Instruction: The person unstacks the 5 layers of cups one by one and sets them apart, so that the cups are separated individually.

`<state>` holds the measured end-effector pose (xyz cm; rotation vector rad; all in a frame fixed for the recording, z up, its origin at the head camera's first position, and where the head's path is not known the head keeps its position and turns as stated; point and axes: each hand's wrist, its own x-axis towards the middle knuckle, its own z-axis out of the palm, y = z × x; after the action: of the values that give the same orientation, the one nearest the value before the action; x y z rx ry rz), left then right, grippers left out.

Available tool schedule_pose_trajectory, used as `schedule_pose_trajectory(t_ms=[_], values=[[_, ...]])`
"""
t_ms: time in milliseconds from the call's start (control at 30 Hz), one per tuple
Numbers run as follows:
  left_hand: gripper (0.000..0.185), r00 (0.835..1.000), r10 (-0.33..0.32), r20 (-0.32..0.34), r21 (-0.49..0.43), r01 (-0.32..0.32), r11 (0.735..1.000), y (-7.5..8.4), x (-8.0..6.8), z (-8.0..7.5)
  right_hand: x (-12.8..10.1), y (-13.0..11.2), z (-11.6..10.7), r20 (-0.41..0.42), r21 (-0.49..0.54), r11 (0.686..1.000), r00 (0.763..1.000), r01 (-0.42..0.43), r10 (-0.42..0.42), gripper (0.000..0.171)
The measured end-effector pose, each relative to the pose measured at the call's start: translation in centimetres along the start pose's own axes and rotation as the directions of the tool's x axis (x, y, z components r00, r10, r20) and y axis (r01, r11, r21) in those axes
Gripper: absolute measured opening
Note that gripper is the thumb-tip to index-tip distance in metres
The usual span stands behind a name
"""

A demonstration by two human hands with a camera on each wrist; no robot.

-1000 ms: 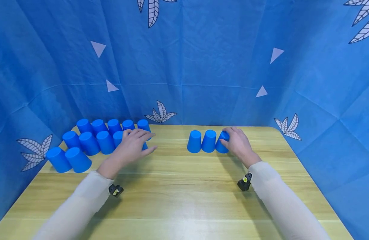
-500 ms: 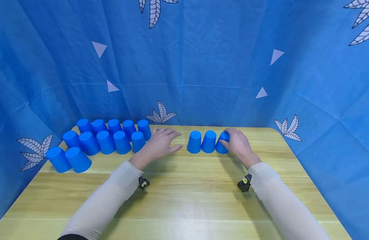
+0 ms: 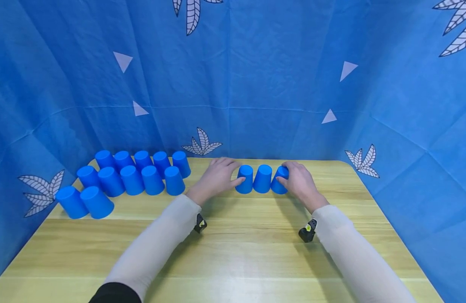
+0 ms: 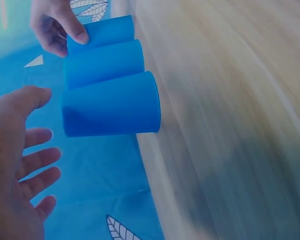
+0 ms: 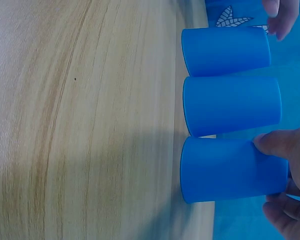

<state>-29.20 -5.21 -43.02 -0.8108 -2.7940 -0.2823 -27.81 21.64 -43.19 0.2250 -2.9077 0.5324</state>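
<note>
Three upside-down blue plastic cups stand side by side in a row at the back of the table. My right hand (image 3: pixel 300 185) grips the right-hand cup (image 5: pixel 230 170), thumb on its near side and fingers around the far side. The middle cup (image 3: pixel 262 180) stands between the other two. At the row's left end, my left hand (image 3: pixel 218 176) is spread beside the left-hand cup (image 4: pixel 112 107). In the left wrist view its fingers are apart and a gap shows between thumb and cup.
Several more upside-down blue cups (image 3: pixel 132 181) stand in rows at the back left of the wooden table (image 3: pixel 248 252). A blue patterned cloth (image 3: pixel 278 84) hangs behind the table and along its sides.
My left hand has moved right, from over the left group of cups to beside the row of three. My right hand has stayed on the right-hand cup.
</note>
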Motion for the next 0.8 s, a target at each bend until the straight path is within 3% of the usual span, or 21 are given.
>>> schedule_pose_trajectory(t_ms=[267,467,633,800], values=[[0.061,0.998,0.049,0.04,0.102,-0.053,0.993,1.1,2.2,0.9,0.1,0.1,0.1,-0.005,0.001,1.0,1.0,-0.003,0.003,0.053],[0.058,0.996,0.054,0.067,0.158,-0.064,0.985,1.6,2.8,1.6,0.0,0.2,0.4,-0.005,0.007,1.0,1.0,-0.01,0.01,0.053],[0.055,0.995,0.078,0.054,0.168,-0.086,0.982,1.5,2.5,1.6,0.0,0.2,0.4,-0.008,0.01,1.0,1.0,-0.01,0.01,0.054],[0.056,0.993,0.117,0.033,0.168,-0.121,0.978,1.3,1.3,0.9,0.0,0.3,0.3,-0.016,0.016,1.0,1.0,-0.004,0.004,0.053]])
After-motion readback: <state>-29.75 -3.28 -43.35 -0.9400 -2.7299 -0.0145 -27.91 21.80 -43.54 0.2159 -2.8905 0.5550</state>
